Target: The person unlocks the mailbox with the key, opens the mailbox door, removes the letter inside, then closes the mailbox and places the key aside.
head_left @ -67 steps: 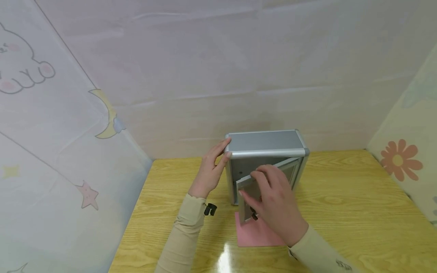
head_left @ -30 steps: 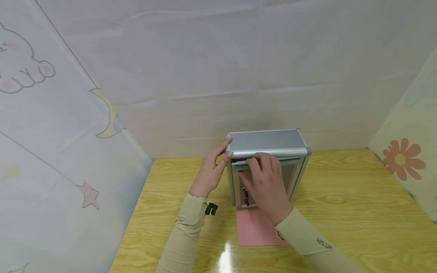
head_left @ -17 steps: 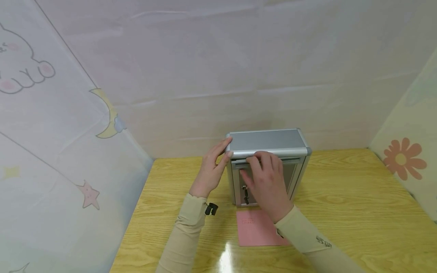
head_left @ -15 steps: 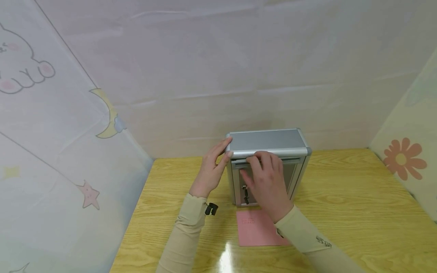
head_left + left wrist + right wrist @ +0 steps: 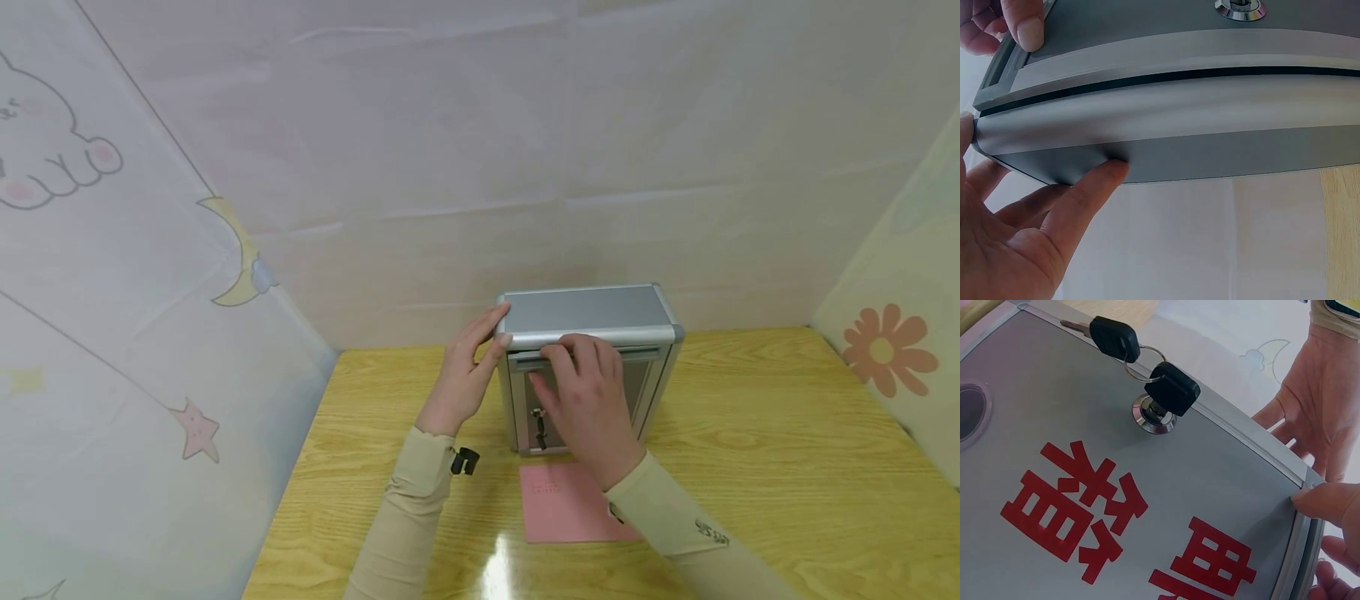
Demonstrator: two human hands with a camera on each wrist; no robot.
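A grey metal mailbox (image 5: 588, 308) with silver edges stands on the table. Its front door (image 5: 637, 379) lies almost flush with the frame; a thin dark gap runs along its side in the left wrist view. Large red characters (image 5: 1085, 506) mark the door. A key (image 5: 1172, 387) sits in the door's lock, with a second black-headed key (image 5: 1113, 339) on the same ring. My left hand (image 5: 459, 375) rests on the box's upper left corner, fingers extended against its side. The thumb and curled fingers of my right hand (image 5: 592, 404) pinch the door's top edge near the slot.
A flat pink sheet (image 5: 570, 508) with small lettering lies in front of the mailbox, partly under my right sleeve. The wood-grain table (image 5: 787, 450) extends to both sides. A pale printed backdrop (image 5: 450, 167) rises behind and at both sides.
Earlier the door stood ajar, its free left edge swung outward. My right hand has pushed it in against the frame, then stayed almost still. My left hand keeps its place.
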